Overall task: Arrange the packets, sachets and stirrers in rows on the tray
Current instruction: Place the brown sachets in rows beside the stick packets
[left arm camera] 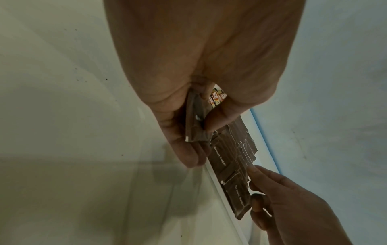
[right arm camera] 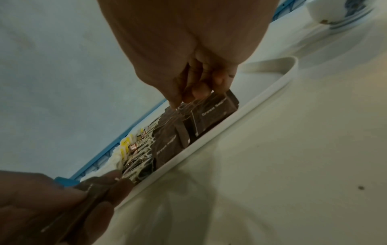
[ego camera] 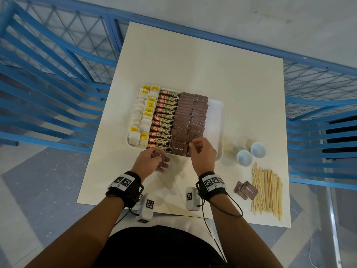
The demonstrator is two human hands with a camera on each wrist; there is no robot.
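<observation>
A white tray (ego camera: 214, 120) on the cream table holds rows of tea bags (ego camera: 143, 117), coffee granule sticks (ego camera: 164, 120) and two columns of brown sugar sachets (ego camera: 191, 117). My left hand (ego camera: 156, 158) hovers at the tray's front edge and grips a small stack of brown sachets (left arm camera: 194, 126) between thumb and fingers. My right hand (ego camera: 194, 147) is over the near end of the right brown column, its curled fingers (right arm camera: 199, 92) pinching the edge of a brown sugar sachet (right arm camera: 215, 107) that lies in the tray. Wooden stirrers (ego camera: 267, 192) and two loose brown sachets (ego camera: 246, 189) lie on the table at the right.
Two white cups (ego camera: 244, 157) stand on the table right of the tray. The tray's right strip is bare. Blue metal railings (ego camera: 48, 78) surround the table on the left, back and right. The table's near edge is just behind my wrists.
</observation>
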